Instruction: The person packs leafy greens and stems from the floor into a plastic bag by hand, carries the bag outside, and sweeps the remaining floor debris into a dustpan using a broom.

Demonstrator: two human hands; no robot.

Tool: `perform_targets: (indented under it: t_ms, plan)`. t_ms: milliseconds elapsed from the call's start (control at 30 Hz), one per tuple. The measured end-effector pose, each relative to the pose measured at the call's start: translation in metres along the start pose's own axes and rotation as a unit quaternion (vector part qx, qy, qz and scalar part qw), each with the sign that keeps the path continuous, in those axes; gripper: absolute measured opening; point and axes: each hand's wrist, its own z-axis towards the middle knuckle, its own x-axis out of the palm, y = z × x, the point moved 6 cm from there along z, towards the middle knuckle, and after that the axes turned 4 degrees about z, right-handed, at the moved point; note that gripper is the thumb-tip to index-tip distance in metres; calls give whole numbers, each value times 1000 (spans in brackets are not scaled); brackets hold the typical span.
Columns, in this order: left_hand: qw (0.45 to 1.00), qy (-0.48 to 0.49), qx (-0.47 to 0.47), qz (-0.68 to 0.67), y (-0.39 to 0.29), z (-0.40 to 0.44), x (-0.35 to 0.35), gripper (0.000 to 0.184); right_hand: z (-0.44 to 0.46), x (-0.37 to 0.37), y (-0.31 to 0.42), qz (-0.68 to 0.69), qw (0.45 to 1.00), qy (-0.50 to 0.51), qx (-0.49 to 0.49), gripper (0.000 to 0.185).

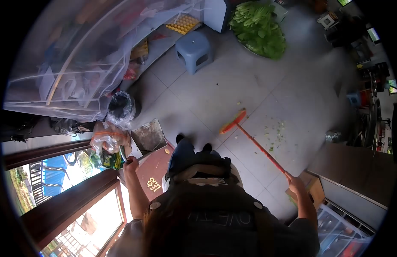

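Note:
My right hand (296,185) is closed round the upper end of a broom's orange-red stick. The broom (260,147) slants down and away to the left, its orange and yellow-green head (233,121) on the floor tiles. Scattered green bits (277,136) lie right of the head, with a small pale piece just beyond it. My left hand (131,163) is closed round a grey-green handle (122,153). What that handle joins is hidden. Near it lies a dirty square metal-edged sheet or pan (149,136), beside stuffed plastic bags (109,139).
A lined bin (121,106) stands ahead on the left, near netting-covered shelves (65,64). Further off are a blue-grey stool (194,50), an egg tray (182,24) and heaped leafy greens (260,30). A red-brown mat (153,171), a doorway and a cardboard box (315,188) flank me.

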Motion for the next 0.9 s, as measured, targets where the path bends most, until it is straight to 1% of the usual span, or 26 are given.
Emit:
perform_targets:
  t_ms: [33, 100, 133, 167, 200, 233, 267, 300, 333, 367, 400, 467, 500, 533, 567, 633, 667, 700, 733, 800, 867, 900]
  plan:
    - [1000, 2, 2, 11, 4, 13, 6, 24, 10, -8, 22, 6, 1000, 8, 11, 40]
    - [1000, 7, 5, 25, 23, 24, 20, 24, 51, -19, 74, 100, 994, -18, -46, 40]
    - [999, 15, -18, 34, 44, 25, 26, 22, 75, -26, 106, 140, 988, -27, -57, 40]
    - [999, -6, -24, 46, 56, 32, 33, 22, 105, -27, 135, 196, 977, -44, -66, 39]
    - [998, -27, -27, 58, 68, 39, 42, 21, 134, -34, 168, 226, 970, -40, -81, 37]
    - [997, -42, -13, 56, 95, 23, 50, 19, 154, -48, 202, 194, 974, -68, -99, 35]
    - [992, 13, 30, 121, 118, 12, 62, 19, 182, -55, 229, 233, 962, -82, -115, 36]
    - [989, 7, 35, 144, 111, 37, 75, 19, 205, -65, 253, 271, 948, -96, -133, 36]
    - [985, 2, 39, 165, 97, 65, 88, 20, 220, -76, 268, 294, 946, -76, -113, 36]
    - [987, -28, -18, 159, 113, 70, 97, 21, 230, -86, 283, 318, 942, -53, -91, 36]
    - [981, -18, 8, 195, 126, 72, 111, 20, 238, -92, 294, 343, 937, -30, -65, 36]
    - [963, -12, 57, 263, 150, 79, 130, 18, 244, -78, 282, 305, 952, -6, -32, 36]
    - [961, -20, 39, 271, 161, 89, 141, 17, 249, -58, 263, 282, 959, 3, -21, 36]
    - [959, -31, 22, 280, 167, 102, 148, 16, 252, -24, 234, 304, 952, 13, -20, 37]
    - [957, -42, 3, 287, 176, 115, 153, 15, 228, -15, 208, 305, 951, 49, 16, 39]
    - [933, -73, 68, 345, 212, 115, 167, 15, 164, -22, 167, 315, 933, 132, 113, 41]
    - [916, -88, 98, 379, 240, 102, 173, 15, 156, 15, 139, 308, 940, 110, 96, 41]
    - [915, -90, 40, 390, 269, 89, 177, 15, 140, 36, 116, 296, 950, 70, 76, 41]
    - [911, -90, -18, 402, 300, 74, 181, 15, 120, 47, 102, 270, 955, 81, 95, 41]
    - [852, -91, 64, 511, 295, 132, 202, 14, 81, 59, 89, 271, 944, 94, 164, 40]
    - [825, -101, 58, 553, 315, 151, 221, 14, 32, 0, 113, 267, 922, 129, 249, 41]
    - [814, -106, 51, 569, 327, 156, 229, 14, 20, 29, 109, 275, 924, 90, 251, 40]
